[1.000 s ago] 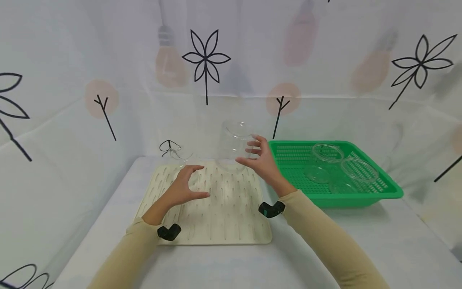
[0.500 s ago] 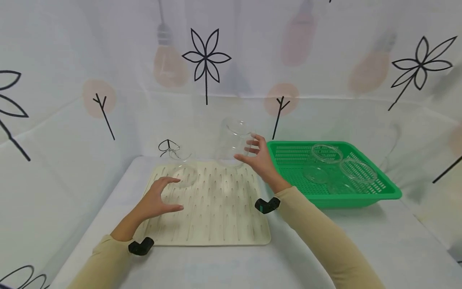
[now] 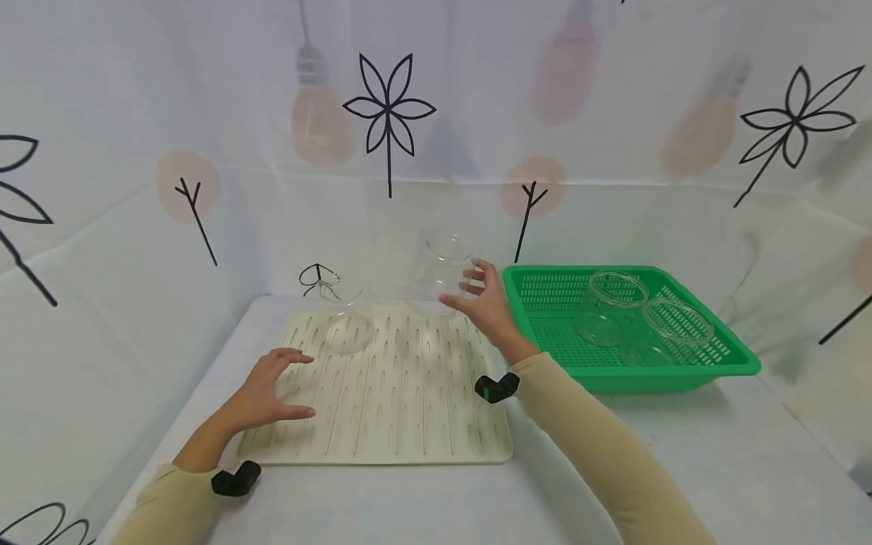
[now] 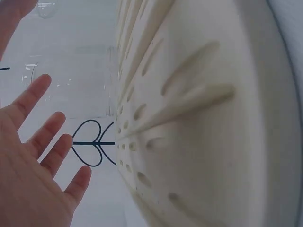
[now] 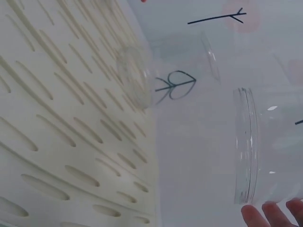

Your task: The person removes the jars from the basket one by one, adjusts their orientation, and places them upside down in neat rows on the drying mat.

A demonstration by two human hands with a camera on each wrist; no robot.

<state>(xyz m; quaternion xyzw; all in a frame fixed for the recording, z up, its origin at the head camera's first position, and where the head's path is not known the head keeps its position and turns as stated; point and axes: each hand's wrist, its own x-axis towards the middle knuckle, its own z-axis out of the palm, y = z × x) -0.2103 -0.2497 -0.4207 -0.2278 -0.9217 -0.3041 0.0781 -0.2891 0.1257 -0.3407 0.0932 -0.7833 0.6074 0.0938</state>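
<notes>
My right hand [image 3: 489, 306] holds a clear cylindrical jar [image 3: 439, 272] by its right side, over the back of a cream ribbed drying mat [image 3: 402, 409]. In the right wrist view, fingertips [image 5: 279, 215] touch the jar's wall, and its ringed end [image 5: 245, 146] faces the mat side, apart from the mat. Another clear jar [image 3: 349, 318] stands at the mat's back left. My left hand [image 3: 262, 393] hovers over the mat's left edge with nothing in it, thumb and fingers spread apart. The left wrist view shows its fingers loosely extended.
To the right of the mat, a green plastic basket [image 3: 647, 372] holds two clear jars [image 3: 609, 310]. A white cloth [image 3: 381, 499] covers the table. Behind it hangs a printed white curtain [image 3: 436, 151].
My left hand has drawn back to the left and toward me, away from the jar standing on the mat. The right hand and its jar have shifted slightly left.
</notes>
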